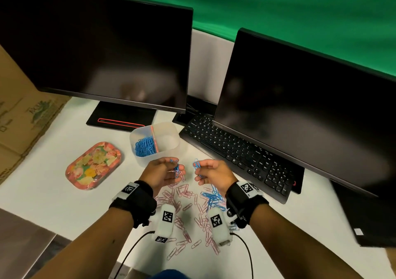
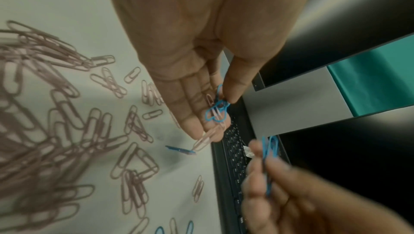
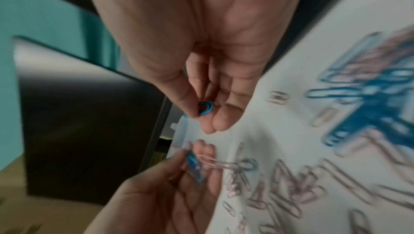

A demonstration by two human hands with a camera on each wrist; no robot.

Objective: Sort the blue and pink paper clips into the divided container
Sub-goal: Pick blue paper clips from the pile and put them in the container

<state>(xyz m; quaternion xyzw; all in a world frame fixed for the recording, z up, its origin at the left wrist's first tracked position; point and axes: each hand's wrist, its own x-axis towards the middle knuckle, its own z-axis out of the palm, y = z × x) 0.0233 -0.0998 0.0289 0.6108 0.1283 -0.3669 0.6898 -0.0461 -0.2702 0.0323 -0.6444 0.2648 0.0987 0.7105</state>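
My left hand (image 1: pixel 171 170) pinches a tangle of blue and pink paper clips (image 1: pixel 177 169), seen close in the left wrist view as the same tangle (image 2: pixel 216 113), with pink clips dangling below the fingertips. My right hand (image 1: pixel 203 171) pinches blue paper clips (image 1: pixel 196 164) between thumb and fingers; the right wrist view shows these blue clips (image 3: pixel 206 109). Both hands hover just in front of the translucent divided container (image 1: pixel 169 148), whose left compartment holds a heap of blue clips (image 1: pixel 144 147); its right compartment looks empty. Loose pink clips (image 1: pixel 182 195) and a blue pile (image 1: pixel 212 197) lie on the white table beneath my wrists.
A floral tray (image 1: pixel 93 165) lies left of the container. A black keyboard (image 1: pixel 240 152) runs along the right, under a dark monitor (image 1: pixel 310 107). A second monitor (image 1: pixel 96 49) stands behind the container. A cardboard box (image 1: pixel 23 116) sits at the far left.
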